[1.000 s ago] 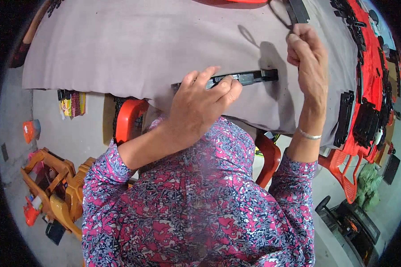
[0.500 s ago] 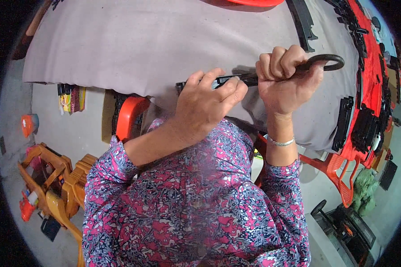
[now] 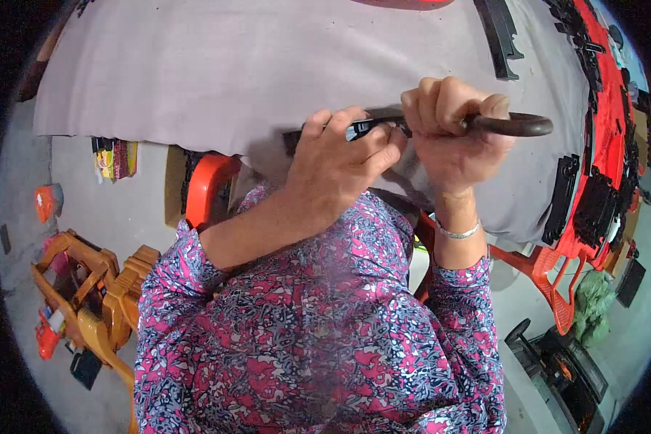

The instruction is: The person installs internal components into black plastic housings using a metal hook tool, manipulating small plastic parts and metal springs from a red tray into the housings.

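My left hand (image 3: pixel 340 159) is closed over a long black plastic part (image 3: pixel 291 139), pressing it near the table's front edge. Between its fingers shows a shiny, pale patch of the part. Beside it, my right hand (image 3: pixel 456 126) grips a dark loop-handled tool (image 3: pixel 524 126). The tool's curved loop sticks out to the right of my fist. Its other end points left towards the black part, mostly hidden by my fingers, so I cannot tell its exact kind. Both hands are close together over the grey cloth (image 3: pixel 181 65).
Another long black plastic piece (image 3: pixel 498 40) lies at the far right of the cloth, near a red rim (image 3: pixel 412 3). Stacked black parts (image 3: pixel 594 210) sit on red cloth at the right. A red chair (image 3: pixel 539 278) stands below them; a wooden chair (image 3: pixel 98 289) is at left.
My right fist has turned and shifted slightly left, so the tool's loop lies flatter and lower. My left hand stays on the black part, nearly unmoved.
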Tool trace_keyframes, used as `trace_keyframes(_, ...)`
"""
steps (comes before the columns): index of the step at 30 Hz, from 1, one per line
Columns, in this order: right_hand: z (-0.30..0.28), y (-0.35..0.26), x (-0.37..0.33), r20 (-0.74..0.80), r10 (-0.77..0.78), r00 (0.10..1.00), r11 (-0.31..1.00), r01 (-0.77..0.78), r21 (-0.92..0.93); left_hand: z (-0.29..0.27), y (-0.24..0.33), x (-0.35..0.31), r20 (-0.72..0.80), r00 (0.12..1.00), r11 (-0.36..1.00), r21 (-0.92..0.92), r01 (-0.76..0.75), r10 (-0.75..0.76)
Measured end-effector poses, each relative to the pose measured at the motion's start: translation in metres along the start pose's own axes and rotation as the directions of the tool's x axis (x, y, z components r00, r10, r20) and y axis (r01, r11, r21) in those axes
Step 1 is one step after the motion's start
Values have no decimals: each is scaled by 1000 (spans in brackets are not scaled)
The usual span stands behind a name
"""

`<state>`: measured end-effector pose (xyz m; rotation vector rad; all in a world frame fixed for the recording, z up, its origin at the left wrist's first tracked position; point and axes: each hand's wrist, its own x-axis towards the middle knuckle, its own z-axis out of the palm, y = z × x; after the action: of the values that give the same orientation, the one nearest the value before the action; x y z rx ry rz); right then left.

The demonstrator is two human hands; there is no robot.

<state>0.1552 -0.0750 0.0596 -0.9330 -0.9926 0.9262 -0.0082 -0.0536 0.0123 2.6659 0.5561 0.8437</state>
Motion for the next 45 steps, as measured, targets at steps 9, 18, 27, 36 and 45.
trace_keyframes(9, -15, 12, 0, -149, 24, 989, 727, 85, 681, 4, -1, 3, -25, 1000, 999, 38, -17, 18)
trace_keyframes(18, -30, 11, 2, -125, 22, 992, 834, 51, 549, -3, -1, 6, 86, 996, 997, 78, -18, 12)
trace_keyframes(27, -37, 10, 3, 6, 32, 999, 828, -30, 560, -4, -3, 7, 79, 997, 998, 62, -24, 19)
trace_keyframes(36, -34, 16, 3, -12, 25, 1000, 806, -13, 591, -2, -3, 5, 68, 998, 998, 59, -10, 6)
trace_keyframes(45, -31, 19, 7, -102, 78, 992, 764, 6, 646, -5, -4, 6, 62, 998, 1000, 7, -24, 24)
